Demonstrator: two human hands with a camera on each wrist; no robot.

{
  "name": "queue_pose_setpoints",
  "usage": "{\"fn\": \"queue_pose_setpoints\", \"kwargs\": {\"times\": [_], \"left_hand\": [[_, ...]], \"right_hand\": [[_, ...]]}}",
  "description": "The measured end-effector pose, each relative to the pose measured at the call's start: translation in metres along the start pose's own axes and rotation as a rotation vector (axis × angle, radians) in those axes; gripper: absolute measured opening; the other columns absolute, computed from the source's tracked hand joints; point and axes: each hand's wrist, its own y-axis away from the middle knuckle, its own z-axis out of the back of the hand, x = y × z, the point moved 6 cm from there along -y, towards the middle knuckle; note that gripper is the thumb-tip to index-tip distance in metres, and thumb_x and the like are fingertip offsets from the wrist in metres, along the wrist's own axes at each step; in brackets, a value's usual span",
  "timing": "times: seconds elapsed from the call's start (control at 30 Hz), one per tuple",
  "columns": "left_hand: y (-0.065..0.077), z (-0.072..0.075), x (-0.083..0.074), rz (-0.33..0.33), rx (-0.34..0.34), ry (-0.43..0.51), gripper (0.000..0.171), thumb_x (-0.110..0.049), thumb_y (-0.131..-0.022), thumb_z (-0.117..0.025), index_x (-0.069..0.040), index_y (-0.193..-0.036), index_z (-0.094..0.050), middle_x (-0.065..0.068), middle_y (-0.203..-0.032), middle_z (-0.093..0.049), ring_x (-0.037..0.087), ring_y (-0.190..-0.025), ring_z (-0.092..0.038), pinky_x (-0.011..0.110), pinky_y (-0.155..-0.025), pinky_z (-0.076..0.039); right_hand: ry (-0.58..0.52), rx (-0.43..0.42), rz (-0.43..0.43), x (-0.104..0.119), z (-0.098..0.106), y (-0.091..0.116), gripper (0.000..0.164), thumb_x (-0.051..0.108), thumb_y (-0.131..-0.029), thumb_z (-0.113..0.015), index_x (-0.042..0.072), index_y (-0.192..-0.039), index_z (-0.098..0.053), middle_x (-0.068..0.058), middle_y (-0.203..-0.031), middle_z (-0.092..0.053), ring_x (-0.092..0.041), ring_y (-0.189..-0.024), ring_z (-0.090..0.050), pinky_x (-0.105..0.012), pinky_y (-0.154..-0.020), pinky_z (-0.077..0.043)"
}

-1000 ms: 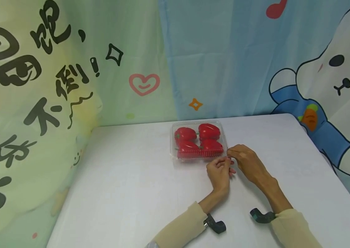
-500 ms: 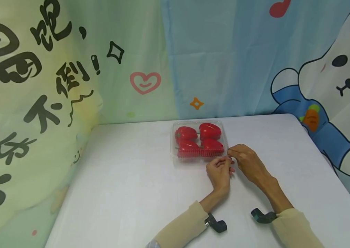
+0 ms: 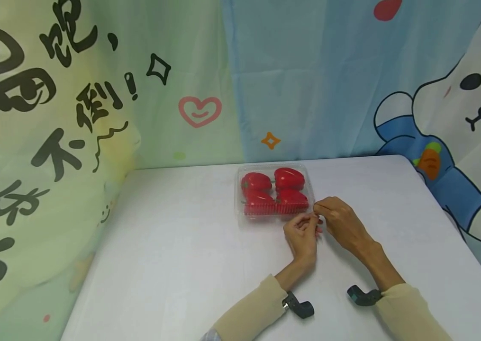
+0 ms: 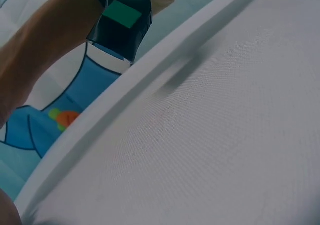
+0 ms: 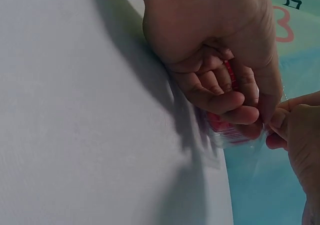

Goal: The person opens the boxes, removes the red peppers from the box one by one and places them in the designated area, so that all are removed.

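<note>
A clear plastic clamshell box point(image 3: 239, 208) holds several red bell peppers point(image 3: 290, 179) at the back of the white table. At its front right corner, the left hand point(image 3: 302, 237) pinches the edge of the box between thumb and index finger, its other fingers curled. Coming from the right, the right hand point(image 3: 341, 221) pinches the same corner, fingertips close against the left hand's. In the right wrist view the left hand point(image 5: 215, 50) is above and the right hand point(image 5: 305, 140) at the right edge, with the plastic box point(image 5: 235, 137) partly hidden behind the fingers.
A white cloth covers the table point(image 3: 172, 265). Behind it hangs a printed curtain point(image 3: 283, 85) with a cartoon bear. Each wrist wears a dark camera, the left camera point(image 3: 300, 307) and the right camera point(image 3: 364, 296). The left wrist view shows mostly tablecloth point(image 4: 210, 135) and the right forearm point(image 4: 45, 45).
Both hands keep their pinch at the same corner with hardly any movement. The head view has shifted slightly, moving the curtain print a little.
</note>
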Motion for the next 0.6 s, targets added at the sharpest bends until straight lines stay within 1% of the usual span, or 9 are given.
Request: {"fn": "queue_pose_setpoints", "kwargs": {"times": [0.13,0.2,0.27,0.4,0.47,0.53,0.6], "left_hand": [[-0.0003,-0.0008,-0.0014,-0.001,-0.012,0.017,0.009,0.006,-0.094,-0.075,0.014,-0.093,-0.075,0.041,-0.085,-0.074,0.010,-0.057,-0.064,0.014,-0.054,-0.052],[-0.0005,-0.0010,-0.0018,-0.008,-0.020,0.009,0.008,0.006,-0.093,-0.075,0.014,-0.092,-0.075,0.040,-0.084,-0.074,0.012,-0.058,-0.066,0.014,-0.055,-0.052],[-0.0005,-0.0008,-0.0020,-0.015,-0.029,-0.002,0.007,0.007,-0.093,-0.075,0.013,-0.091,-0.076,0.039,-0.082,-0.074,0.017,-0.059,-0.068,0.014,-0.056,-0.053],[-0.0006,-0.0002,-0.0021,-0.033,-0.045,-0.021,0.006,0.008,-0.092,-0.074,0.012,-0.090,-0.076,0.038,-0.081,-0.074,0.033,-0.060,-0.071,0.015,-0.057,-0.055],[-0.0007,0.0002,-0.0018,-0.037,-0.049,-0.020,0.006,0.009,-0.092,-0.073,0.013,-0.090,-0.076,0.039,-0.081,-0.074,0.037,-0.061,-0.071,0.015,-0.057,-0.055],[-0.0009,0.0002,-0.0012,-0.039,-0.051,-0.016,0.006,0.009,-0.092,-0.073,0.013,-0.089,-0.075,0.040,-0.082,-0.073,0.034,-0.060,-0.071,0.015,-0.058,-0.055],[-0.0012,0.0002,-0.0007,-0.042,-0.052,-0.011,0.006,0.009,-0.092,-0.073,0.014,-0.089,-0.075,0.041,-0.081,-0.073,0.026,-0.060,-0.070,0.014,-0.058,-0.055]], "right_hand": [[0.000,0.006,0.013,-0.0008,-0.0005,-0.0004,0.043,-0.031,-0.066,-0.081,-0.004,-0.099,-0.081,-0.016,-0.099,-0.081,-0.032,-0.091,-0.075,-0.048,-0.083,-0.066],[0.000,0.005,0.019,-0.0008,-0.0008,-0.0003,0.042,-0.032,-0.066,-0.080,-0.004,-0.098,-0.081,-0.016,-0.099,-0.080,-0.032,-0.091,-0.074,-0.048,-0.083,-0.066],[-0.002,0.005,0.023,-0.0006,-0.0014,-0.0003,0.042,-0.032,-0.066,-0.080,-0.005,-0.098,-0.080,-0.016,-0.098,-0.080,-0.031,-0.090,-0.074,-0.047,-0.083,-0.066],[-0.009,0.012,0.011,-0.0009,-0.0033,-0.0006,0.041,-0.031,-0.068,-0.080,-0.005,-0.099,-0.081,-0.016,-0.097,-0.080,-0.031,-0.089,-0.074,-0.047,-0.082,-0.066],[-0.009,0.015,0.006,-0.0011,-0.0044,-0.0008,0.041,-0.031,-0.068,-0.081,-0.005,-0.099,-0.081,-0.016,-0.097,-0.080,-0.031,-0.089,-0.074,-0.048,-0.083,-0.066],[-0.007,0.013,0.006,-0.0013,-0.0050,-0.0007,0.041,-0.031,-0.067,-0.081,-0.005,-0.099,-0.081,-0.016,-0.097,-0.080,-0.031,-0.089,-0.073,-0.048,-0.083,-0.066],[-0.003,0.008,0.012,-0.0014,-0.0059,-0.0005,0.041,-0.031,-0.067,-0.080,-0.005,-0.099,-0.081,-0.016,-0.097,-0.080,-0.031,-0.089,-0.073,-0.047,-0.083,-0.066]]}}
